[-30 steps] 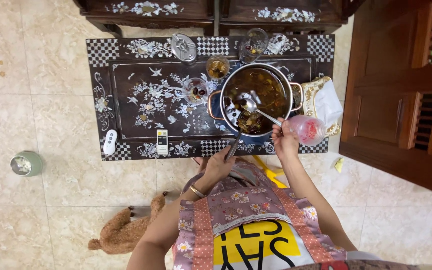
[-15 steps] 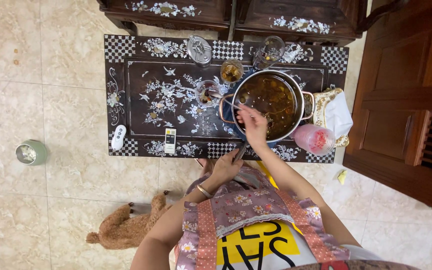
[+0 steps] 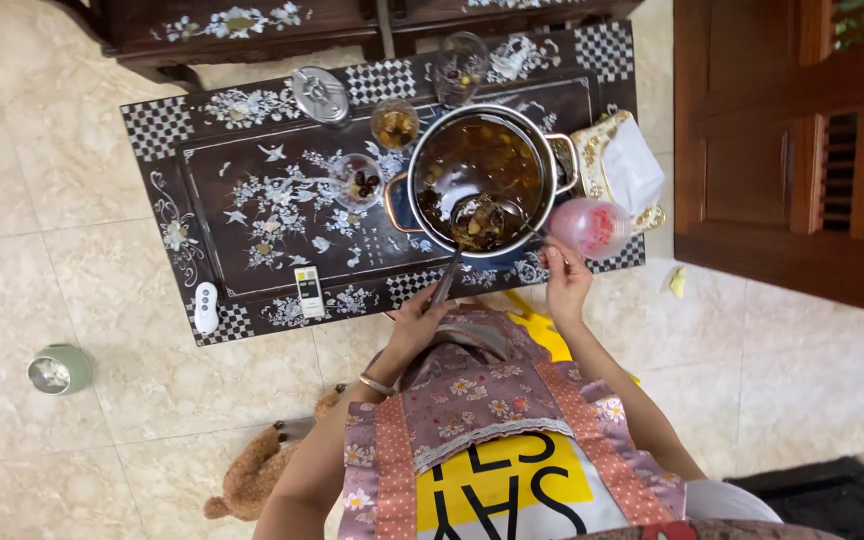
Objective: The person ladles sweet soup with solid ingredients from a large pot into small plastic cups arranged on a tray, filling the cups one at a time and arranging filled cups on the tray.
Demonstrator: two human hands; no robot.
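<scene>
While the left hand [image 3: 414,322] closes its fingers round the dark handle of a ladle [image 3: 472,222], the ladle's round metal bowl rests heaped with fruit pieces inside the pot [image 3: 480,176]. That pot is shiny steel with two side handles, holds dark broth, and stands on the black lacquered tabletop [image 3: 252,215] inlaid with pale flowers and checkered corners. Just right of the pot, the right hand [image 3: 564,284] grips a clear round glass [image 3: 592,226] with pink contents. Two small glass cups [image 3: 357,181] sit nearby.
</scene>
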